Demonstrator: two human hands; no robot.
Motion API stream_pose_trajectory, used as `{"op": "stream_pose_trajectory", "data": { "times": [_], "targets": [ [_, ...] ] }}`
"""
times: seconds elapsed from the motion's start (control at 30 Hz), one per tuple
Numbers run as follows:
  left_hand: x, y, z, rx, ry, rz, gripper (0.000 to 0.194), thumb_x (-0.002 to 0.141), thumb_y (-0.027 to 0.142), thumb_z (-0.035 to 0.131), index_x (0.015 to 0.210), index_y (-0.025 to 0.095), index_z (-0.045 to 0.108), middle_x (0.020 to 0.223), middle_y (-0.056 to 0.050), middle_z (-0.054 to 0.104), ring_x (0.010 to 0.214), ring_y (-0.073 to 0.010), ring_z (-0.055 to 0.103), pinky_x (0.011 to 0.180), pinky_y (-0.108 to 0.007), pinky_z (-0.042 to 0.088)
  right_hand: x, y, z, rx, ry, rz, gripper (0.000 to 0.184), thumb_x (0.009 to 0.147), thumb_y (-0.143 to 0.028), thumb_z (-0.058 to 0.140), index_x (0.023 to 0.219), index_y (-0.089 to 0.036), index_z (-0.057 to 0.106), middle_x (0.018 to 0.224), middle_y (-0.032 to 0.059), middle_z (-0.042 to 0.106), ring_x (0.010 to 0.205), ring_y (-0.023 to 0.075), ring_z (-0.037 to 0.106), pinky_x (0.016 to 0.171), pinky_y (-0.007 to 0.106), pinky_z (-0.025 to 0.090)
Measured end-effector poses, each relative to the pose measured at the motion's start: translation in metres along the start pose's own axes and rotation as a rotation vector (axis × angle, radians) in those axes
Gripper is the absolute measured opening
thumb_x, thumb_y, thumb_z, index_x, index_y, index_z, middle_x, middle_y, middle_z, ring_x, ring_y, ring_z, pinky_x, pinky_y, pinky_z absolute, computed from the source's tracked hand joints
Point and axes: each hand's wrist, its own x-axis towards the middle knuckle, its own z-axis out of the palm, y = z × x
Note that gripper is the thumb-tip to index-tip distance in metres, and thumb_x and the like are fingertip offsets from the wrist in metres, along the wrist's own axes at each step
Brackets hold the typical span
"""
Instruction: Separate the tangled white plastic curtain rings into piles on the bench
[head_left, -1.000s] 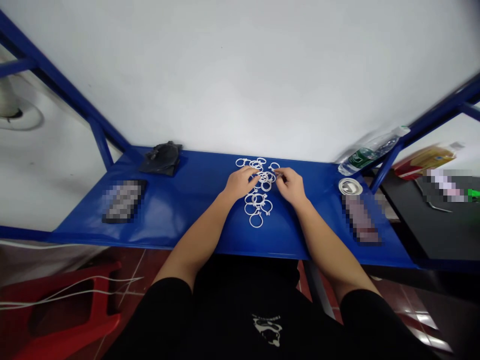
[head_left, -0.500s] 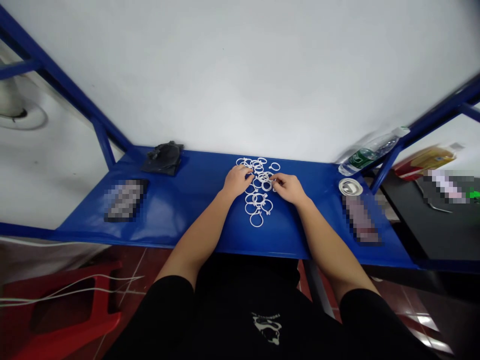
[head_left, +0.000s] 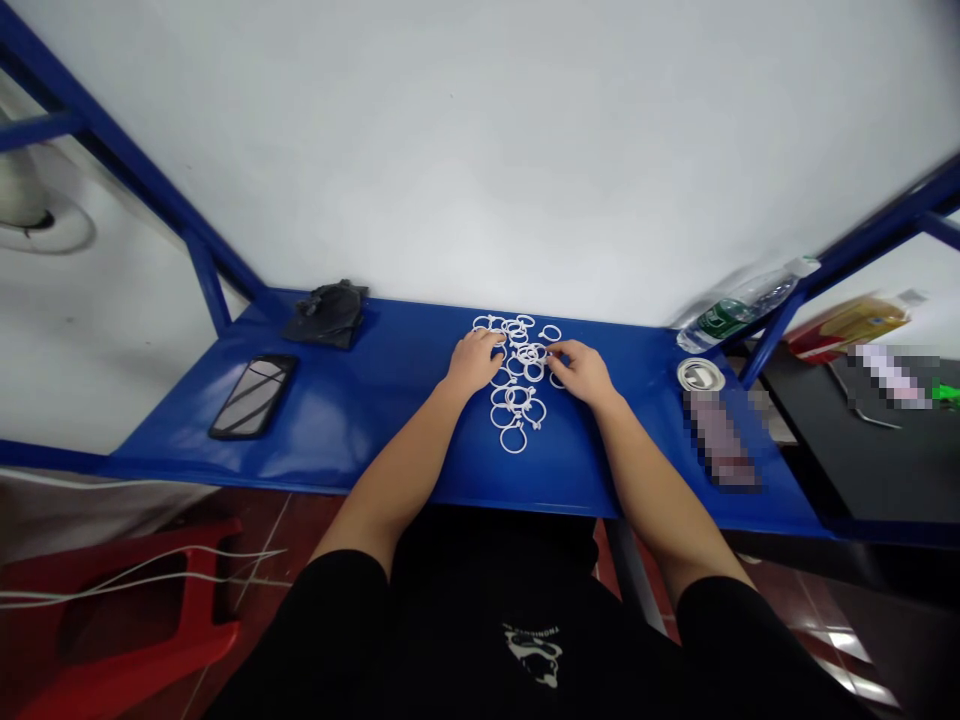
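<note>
Several white curtain rings (head_left: 514, 438), thin hoops with small eyelets, lie in a loose cluster on the blue tabletop (head_left: 405, 400). At the cluster's left side, my left hand (head_left: 474, 362) rests palm down with its fingers apart over the rings; part of a ring is hidden beneath them. On the right side, my right hand (head_left: 582, 372) has bent fingers, thumb and forefinger apart, at the edge of the overlapping rings (head_left: 532, 354). Another ring shows partly from under this hand. Neither hand lifts a ring.
A phone (head_left: 253, 397) and a crumpled black bag (head_left: 328, 314) lie to the left. On the right are a water bottle (head_left: 739, 305), a white roll (head_left: 700, 375) and a blurred-out flat item (head_left: 720, 440). A pale wall (head_left: 480, 180) rises behind the tabletop.
My right hand has shifted slightly right, away from the middle rings, uncovering more of a ring beside it. My left hand stays almost where it was.
</note>
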Motion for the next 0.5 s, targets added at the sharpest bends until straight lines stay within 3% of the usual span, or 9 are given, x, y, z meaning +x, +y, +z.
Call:
{"op": "stream_pose_trajectory", "data": {
  "times": [0.2, 0.33, 0.5],
  "targets": [
    [0.0005, 0.0014, -0.0016, -0.005, -0.024, 0.013, 0.024, 0.096, 0.017, 0.065, 0.114, 0.024, 0.079, 0.109, -0.007, 0.076, 0.11, -0.0266, 0.068, 0.098, -0.041, 0.052, 0.0002, 0.0058, 0.0063, 0.032, -0.128, 0.01, 0.018, 0.094, -0.033, 0.069, 0.107, -0.024, 0.078, 0.105, 0.0065, 0.08, 0.089, 0.0231, 0.072, 0.078, 0.035, 0.055],
    [0.0003, 0.0027, -0.0025, -0.037, 0.034, 0.01, 0.016, 0.098, 0.021, 0.066, 0.109, 0.022, 0.078, 0.108, -0.007, 0.077, 0.108, -0.0263, 0.07, 0.096, -0.04, 0.052, 0.0004, 0.0071, 0.0072, 0.007, -0.139, 0.034, 0.018, 0.091, -0.031, 0.072, 0.107, -0.024, 0.078, 0.105, 0.0062, 0.08, 0.093, 0.0237, 0.072, 0.08, 0.034, 0.054],
    [0.0005, 0.0014, 0.0, -0.134, 0.093, -0.049, 0.016, 0.1, 0.023, 0.065, 0.111, 0.022, 0.075, 0.098, -0.005, 0.079, 0.09, -0.0226, 0.073, 0.086, -0.036, 0.054, 0.001, 0.0026, 0.0038, -0.056, -0.173, 0.088, 0.017, 0.092, -0.028, 0.069, 0.106, -0.024, 0.078, 0.107, 0.0048, 0.08, 0.095, 0.0232, 0.072, 0.082, 0.033, 0.053]
  ]
}}
